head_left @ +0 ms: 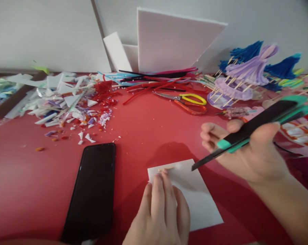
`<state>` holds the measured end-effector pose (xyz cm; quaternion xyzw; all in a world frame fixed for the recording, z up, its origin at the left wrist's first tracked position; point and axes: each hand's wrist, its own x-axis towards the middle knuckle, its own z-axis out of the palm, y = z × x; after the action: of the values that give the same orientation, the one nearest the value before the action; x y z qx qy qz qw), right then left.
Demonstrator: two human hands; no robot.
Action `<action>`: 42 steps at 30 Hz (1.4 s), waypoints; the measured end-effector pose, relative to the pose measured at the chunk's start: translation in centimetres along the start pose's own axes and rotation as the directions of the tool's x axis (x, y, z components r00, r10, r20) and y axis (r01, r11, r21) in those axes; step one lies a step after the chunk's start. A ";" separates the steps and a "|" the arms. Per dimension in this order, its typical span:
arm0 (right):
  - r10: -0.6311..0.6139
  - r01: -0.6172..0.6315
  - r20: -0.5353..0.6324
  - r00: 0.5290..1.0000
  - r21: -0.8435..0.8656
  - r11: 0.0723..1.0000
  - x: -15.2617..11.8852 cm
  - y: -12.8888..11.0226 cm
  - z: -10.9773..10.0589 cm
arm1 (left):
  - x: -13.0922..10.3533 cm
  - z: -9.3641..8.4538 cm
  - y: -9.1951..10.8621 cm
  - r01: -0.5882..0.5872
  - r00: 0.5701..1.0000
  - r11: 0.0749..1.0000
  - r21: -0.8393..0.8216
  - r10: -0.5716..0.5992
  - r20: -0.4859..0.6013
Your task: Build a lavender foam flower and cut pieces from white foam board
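**Right hand (262,153) clasps utility knife (256,124); left hand (161,211) presses white sheet (203,204)**

The left fingers lie close together; whether they pinch the small yellowish piece (170,168) at their tips, I cannot tell. The sheet, smooth, lies on the red table (138,136). One knife, one phone (92,190), one pair of scissors (178,98).

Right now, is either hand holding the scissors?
No, the scissors lie on the red table, while the right hand holds a black-and-green cutter and the left hand rests on a white piece.
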<state>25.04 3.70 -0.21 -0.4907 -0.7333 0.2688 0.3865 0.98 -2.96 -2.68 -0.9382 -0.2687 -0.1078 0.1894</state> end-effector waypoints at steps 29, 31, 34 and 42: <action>0.289 -0.320 0.156 0.945 0.630 0.707 -2.0 -0.3 3.8 | 0.4 -0.6 -0.1 -0.003 0.998 1.000 0.004 0.002 0.068; 0.302 -0.331 0.158 0.940 0.637 0.696 -2.0 -0.3 3.8 | 0.4 -0.6 -0.1 0.001 0.998 1.000 0.002 -0.001 0.064; 0.334 -0.354 0.161 0.929 0.650 0.673 -2.0 -0.2 3.9 | 0.5 -0.6 -0.2 -0.003 0.998 1.000 0.005 0.002 0.067; 0.461 -0.457 0.188 0.867 0.668 0.587 -1.7 -0.6 4.0 | 0.5 -0.8 -0.3 -0.019 0.997 1.000 0.016 0.018 0.071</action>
<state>21.84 1.86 -2.49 -0.4820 -0.4250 0.6121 0.4608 1.20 -2.81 -1.74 -0.9423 -0.2674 -0.0704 0.1887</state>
